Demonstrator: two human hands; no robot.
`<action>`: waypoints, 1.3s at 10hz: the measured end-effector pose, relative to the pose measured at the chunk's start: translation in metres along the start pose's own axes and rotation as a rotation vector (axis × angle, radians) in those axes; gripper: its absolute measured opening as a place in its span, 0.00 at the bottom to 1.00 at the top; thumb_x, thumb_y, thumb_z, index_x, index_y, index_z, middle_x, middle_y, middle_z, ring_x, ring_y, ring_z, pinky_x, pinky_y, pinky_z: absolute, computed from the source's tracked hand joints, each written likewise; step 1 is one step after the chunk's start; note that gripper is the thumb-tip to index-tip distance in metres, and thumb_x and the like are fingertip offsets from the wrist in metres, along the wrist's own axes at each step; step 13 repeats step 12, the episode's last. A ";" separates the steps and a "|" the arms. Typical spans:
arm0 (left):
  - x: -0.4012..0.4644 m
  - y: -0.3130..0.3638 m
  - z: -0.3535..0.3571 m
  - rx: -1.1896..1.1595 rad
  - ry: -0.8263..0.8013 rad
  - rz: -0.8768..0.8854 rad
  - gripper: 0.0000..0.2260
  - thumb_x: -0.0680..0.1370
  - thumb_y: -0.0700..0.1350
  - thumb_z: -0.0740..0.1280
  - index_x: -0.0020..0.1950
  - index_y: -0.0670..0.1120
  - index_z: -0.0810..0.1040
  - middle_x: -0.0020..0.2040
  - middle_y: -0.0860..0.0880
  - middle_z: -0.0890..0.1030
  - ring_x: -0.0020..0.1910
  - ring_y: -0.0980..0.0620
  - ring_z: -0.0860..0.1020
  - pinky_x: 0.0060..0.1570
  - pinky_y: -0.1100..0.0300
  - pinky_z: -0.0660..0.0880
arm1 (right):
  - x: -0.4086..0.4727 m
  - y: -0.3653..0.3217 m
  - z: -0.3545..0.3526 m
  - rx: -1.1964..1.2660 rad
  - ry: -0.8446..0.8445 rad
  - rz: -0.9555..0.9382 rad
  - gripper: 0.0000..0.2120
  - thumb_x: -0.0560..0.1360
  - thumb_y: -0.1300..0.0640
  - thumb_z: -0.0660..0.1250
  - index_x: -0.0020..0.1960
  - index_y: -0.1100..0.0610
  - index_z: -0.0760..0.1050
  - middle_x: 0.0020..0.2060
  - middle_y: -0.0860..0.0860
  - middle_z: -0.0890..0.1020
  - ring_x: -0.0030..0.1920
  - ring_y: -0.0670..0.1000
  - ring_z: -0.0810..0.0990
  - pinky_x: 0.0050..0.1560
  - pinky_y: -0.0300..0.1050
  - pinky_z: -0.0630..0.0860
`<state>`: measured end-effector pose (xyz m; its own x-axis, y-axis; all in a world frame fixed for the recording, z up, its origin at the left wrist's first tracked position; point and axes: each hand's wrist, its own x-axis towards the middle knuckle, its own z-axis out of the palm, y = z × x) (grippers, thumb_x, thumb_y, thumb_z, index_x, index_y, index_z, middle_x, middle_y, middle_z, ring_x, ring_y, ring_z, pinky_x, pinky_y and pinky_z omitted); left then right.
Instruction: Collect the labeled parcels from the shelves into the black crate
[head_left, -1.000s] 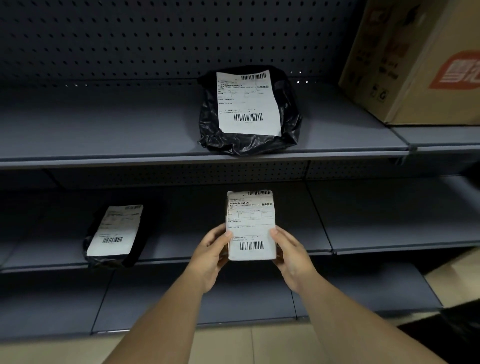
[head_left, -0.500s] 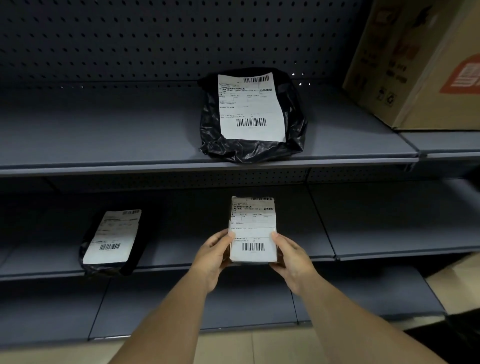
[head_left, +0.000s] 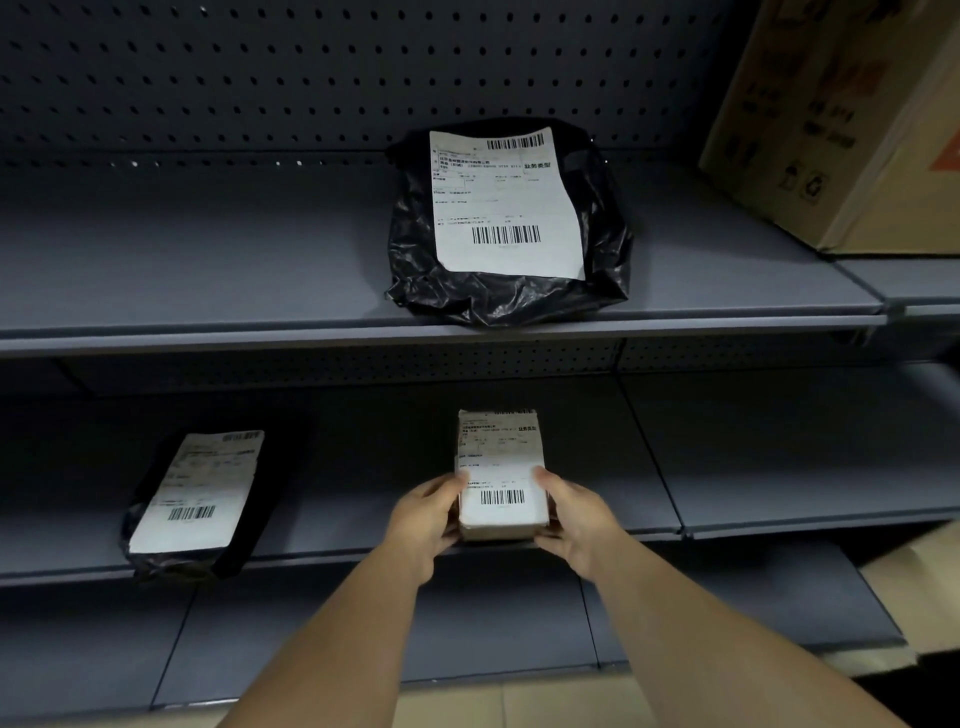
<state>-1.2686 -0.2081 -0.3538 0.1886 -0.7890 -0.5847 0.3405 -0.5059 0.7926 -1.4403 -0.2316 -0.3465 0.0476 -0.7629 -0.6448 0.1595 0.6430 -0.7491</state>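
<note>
A small brown box parcel with a white barcode label is held at the front edge of the middle shelf. My left hand grips its left side and my right hand grips its right side. A large black plastic bag parcel with a white label lies on the upper shelf above. Another black bag parcel, also labelled, lies at the left of the middle shelf. Only a dark corner shows at the bottom right; I cannot tell whether it is the crate.
A big cardboard box stands on the upper shelf at the right. Perforated back panels close off the shelves. A lower shelf sits beneath my arms, with pale floor below it and another cardboard piece at the far right.
The small box has sunk lower and a little further in toward the middle shelf's edge, both hands still on it. The view has shifted slightly upward and closer.
</note>
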 end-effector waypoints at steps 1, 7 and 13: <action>0.007 -0.002 0.000 0.014 0.013 0.000 0.12 0.75 0.48 0.70 0.57 0.47 0.77 0.50 0.46 0.83 0.49 0.48 0.80 0.49 0.53 0.78 | 0.009 0.002 0.002 -0.014 0.012 0.014 0.08 0.75 0.50 0.69 0.50 0.52 0.75 0.47 0.53 0.83 0.48 0.53 0.79 0.50 0.52 0.76; 0.029 -0.006 0.000 0.110 0.091 -0.035 0.15 0.75 0.48 0.70 0.59 0.45 0.76 0.53 0.45 0.81 0.54 0.46 0.78 0.50 0.52 0.75 | 0.029 0.005 0.003 -0.088 0.044 0.068 0.17 0.74 0.46 0.69 0.58 0.53 0.73 0.44 0.49 0.79 0.46 0.52 0.75 0.52 0.52 0.74; -0.020 0.010 -0.012 1.364 0.491 0.581 0.16 0.78 0.56 0.61 0.60 0.49 0.77 0.57 0.47 0.78 0.54 0.47 0.75 0.49 0.54 0.73 | -0.011 0.008 -0.011 -1.299 0.453 -0.634 0.16 0.79 0.51 0.58 0.65 0.52 0.74 0.60 0.50 0.78 0.61 0.51 0.72 0.57 0.45 0.74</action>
